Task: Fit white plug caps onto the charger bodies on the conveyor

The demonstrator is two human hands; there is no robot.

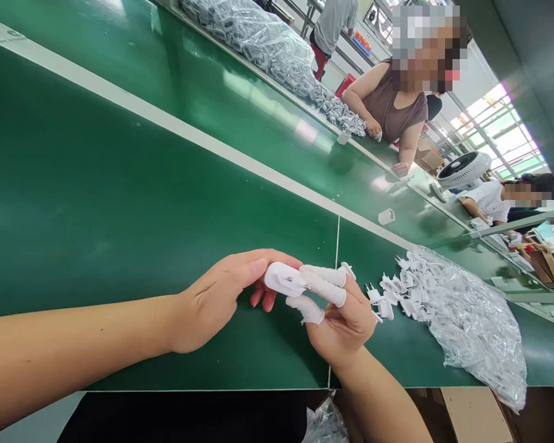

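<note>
White plug (pixel 279 278) gripped between my two hands, above the green bench top (pixel 120 203)

My left hand (pixel 216 298) closes on one end of the plug, thumb across the top and fingers curled beneath. My right hand (pixel 344 320) has the other end, with white finger covers (pixel 325 290) on the thumb and two fingers. Two small metal ends show on the rounded plastic face. The plug sits near the front edge of the bench, by a thin pale seam (pixel 338 240) in the green surface.

To my right, loose white plugs (pixel 409 286) spill from a clear plastic bag (pixel 480 332) that hangs over the front edge. Below it stands a cardboard box (pixel 475 415). A pale strip (pixel 189 132) runs slantwise along the bench, and past it lies a small white block (pixel 386 216).

Across from me, a co-worker in a brown top (pixel 399 107) has one hand beside a heap of white parts (pixel 337 111), which runs out from under clear plastic sheeting (pixel 263 40). A white fan (pixel 464 169) stands between that co-worker and a person in a white top (pixel 487 200).
</note>
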